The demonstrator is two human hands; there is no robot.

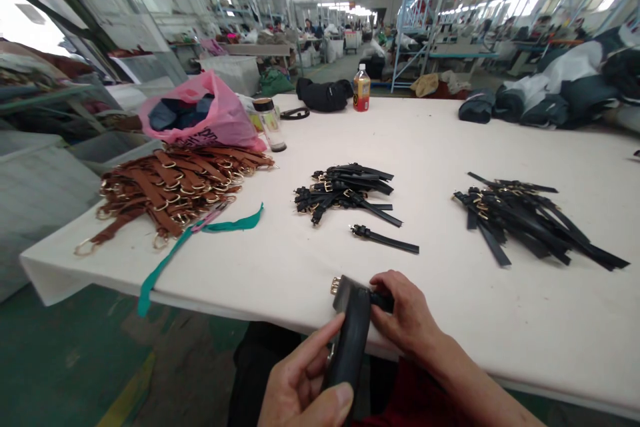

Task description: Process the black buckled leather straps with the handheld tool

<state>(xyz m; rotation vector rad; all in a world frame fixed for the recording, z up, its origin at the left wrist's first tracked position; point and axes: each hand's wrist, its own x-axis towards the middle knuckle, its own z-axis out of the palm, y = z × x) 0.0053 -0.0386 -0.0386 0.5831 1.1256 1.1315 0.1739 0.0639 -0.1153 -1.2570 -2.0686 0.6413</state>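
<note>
Over the near edge of the white surface [450, 140], the left hand [315, 373] is clamped on a black piece [355, 320], gold metal near its tip; the right hand [407, 313] grips a black end [383, 301] beside it. Beyond lies a loose strap [390, 241], then the middle pile [350, 188], bare surface separating it from the right pile [535, 220]. Brown straps [165, 187] crowd the left edge. A bottle [361, 89] stands near the far edge, before a workshop aisle.

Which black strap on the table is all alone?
The single strap between the middle pile and the right hand; the others lie heaped there or in the right pile.
</note>
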